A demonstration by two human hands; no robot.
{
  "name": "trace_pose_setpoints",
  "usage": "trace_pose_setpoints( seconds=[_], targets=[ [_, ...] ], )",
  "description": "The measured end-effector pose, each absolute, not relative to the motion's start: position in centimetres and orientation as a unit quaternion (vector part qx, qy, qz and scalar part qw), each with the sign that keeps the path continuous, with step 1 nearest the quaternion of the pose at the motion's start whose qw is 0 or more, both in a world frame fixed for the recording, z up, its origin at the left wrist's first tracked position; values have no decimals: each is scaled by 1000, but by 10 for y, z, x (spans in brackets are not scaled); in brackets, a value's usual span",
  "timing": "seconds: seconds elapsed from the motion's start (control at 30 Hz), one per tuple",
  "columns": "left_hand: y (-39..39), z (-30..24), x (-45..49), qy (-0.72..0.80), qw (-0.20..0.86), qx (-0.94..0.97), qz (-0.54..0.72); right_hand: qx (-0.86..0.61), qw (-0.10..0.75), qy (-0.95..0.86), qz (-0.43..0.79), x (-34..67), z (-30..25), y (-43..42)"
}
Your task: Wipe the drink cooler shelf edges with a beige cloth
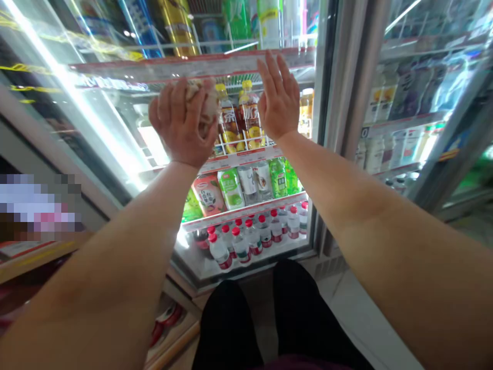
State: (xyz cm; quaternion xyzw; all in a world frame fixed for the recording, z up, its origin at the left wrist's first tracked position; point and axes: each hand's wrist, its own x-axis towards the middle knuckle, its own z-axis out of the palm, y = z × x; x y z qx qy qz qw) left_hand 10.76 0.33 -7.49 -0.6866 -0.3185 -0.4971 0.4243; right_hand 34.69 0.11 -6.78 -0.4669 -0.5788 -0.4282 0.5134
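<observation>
My left hand [181,123] is raised before a lit drinks fridge, its fingers closed around a crumpled pale cloth [209,108]. The cloth is partly hidden by my fingers and a little blurred. To the right, my right hand [280,97] is held up with the fingers stretched out and nothing in it. Whether its palm touches the glass is hard to tell. Between my hands, brown tea bottles [251,115] with yellow caps stand on a shelf behind the glass.
Lower shelves hold a pink-labelled bottle [208,194], green bottles [279,177] and red-capped water bottles [219,252]. Cans, including a gold one [179,25], line the upper shelf. A metal door frame [348,77] stands right, with another fridge section beyond. My legs [231,329] are close below.
</observation>
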Motion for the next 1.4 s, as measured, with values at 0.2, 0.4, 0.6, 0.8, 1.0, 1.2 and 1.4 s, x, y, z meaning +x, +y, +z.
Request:
trace_pose_setpoints(
  seconds=[0.2, 0.4, 0.6, 0.8, 1.0, 1.2, 1.4],
  targets=[
    [15, -74, 102, -303, 417, -627, -585, -457, 518, -589, -419, 347, -69, 1],
    [11, -79, 104, -261, 482, -713, -437, -464, 516, -589, -414, 347, -69, -2],
    [5, -77, 109, -301, 360, -735, -490, -465, 514, -586, -419, 347, -69, 0],
    [5, -77, 109, -333, 346, -721, -501, -457, 524, -600, -395, 347, -70, -2],
    [1, -80, 109, -280, 383, -773, -422, -462, 525, -596, -394, 346, -69, -2],
    [8, -83, 108, -323, 451, -696, -455, -461, 517, -592, -413, 348, -70, 2],
    [23, -83, 104, -278, 474, -638, -540, -474, 508, -587, -416, 348, -70, -2]
  ],
)
